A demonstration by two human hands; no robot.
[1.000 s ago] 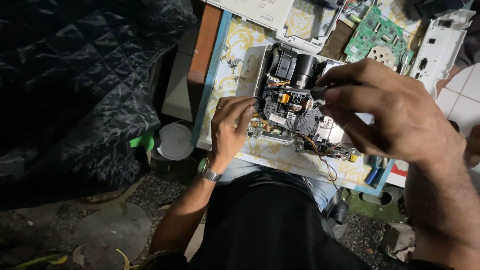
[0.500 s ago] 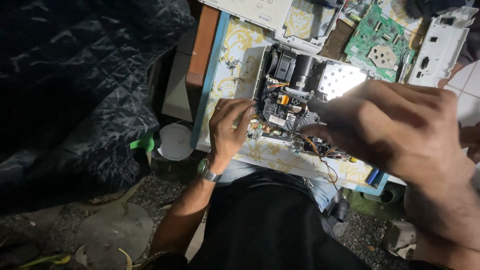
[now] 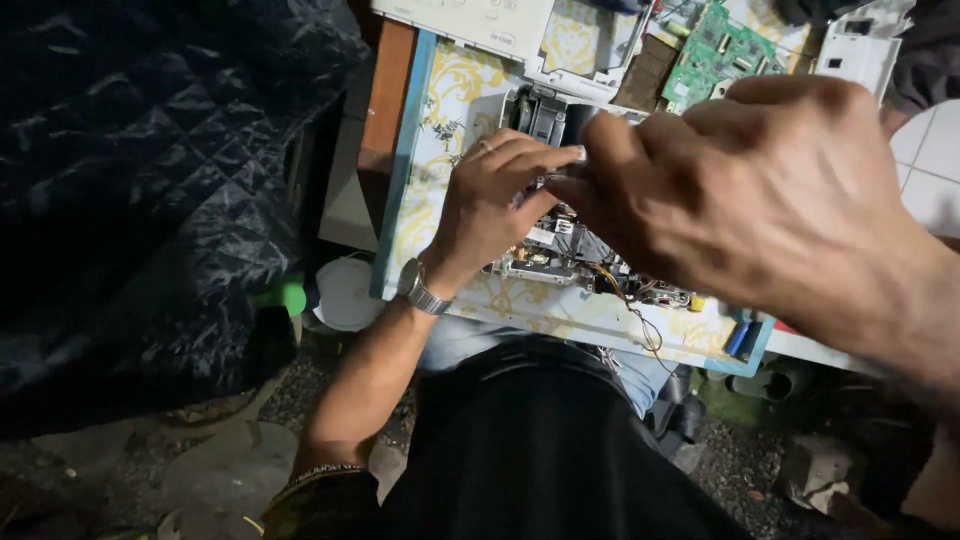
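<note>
Both hands have closed in over the opened device (image 3: pixel 560 255), the right hand (image 3: pixel 760 200) now covering most of it. Its exposed circuit boards and coloured wires lie on a yellow-patterned board (image 3: pixel 450 110). The left hand (image 3: pixel 490 205), wristwatch (image 3: pixel 420 287) on, rests half-curled on the device's left edge. Whether the right hand's bunched fingers grip anything, I cannot tell.

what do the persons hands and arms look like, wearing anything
Both hands are bare, no gloves. The left hand has a ring on one finger and a silver metal wristwatch; the forearm is uncovered. The right hand shows nothing worn.
</note>
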